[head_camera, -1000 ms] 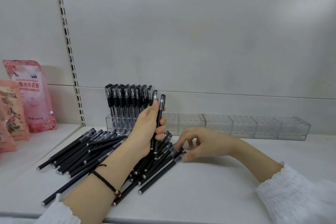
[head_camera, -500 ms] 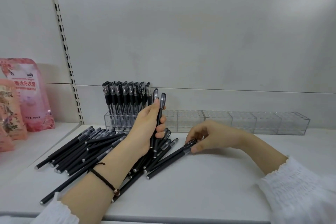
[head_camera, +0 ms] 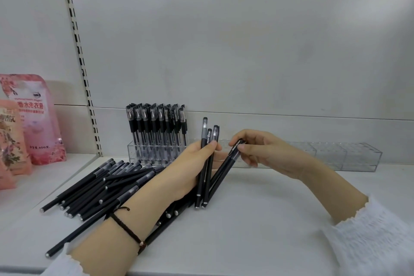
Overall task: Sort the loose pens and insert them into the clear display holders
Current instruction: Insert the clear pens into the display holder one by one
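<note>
A heap of loose black pens (head_camera: 105,186) lies on the white shelf (head_camera: 257,219), partly under my left forearm. My left hand (head_camera: 192,163) grips a small bunch of black pens (head_camera: 207,154) upright, their lower ends touching the shelf. My right hand (head_camera: 257,150) pinches the top of another black pen (head_camera: 224,172), which leans toward that bunch. Clear display holders (head_camera: 349,157) run along the back wall. The leftmost holder (head_camera: 143,154) is full of upright capped pens (head_camera: 156,125); those further right hold none.
Pink and orange refill pouches (head_camera: 33,119) stand on the neighbouring shelf at the left. A slotted upright rail (head_camera: 78,60) divides the two bays. The shelf's front edge runs along the bottom of the view.
My right hand has lifted one pen off the shelf and carried it left to the bunch. My left hand has lowered its bunch, which now stands on the shelf.
</note>
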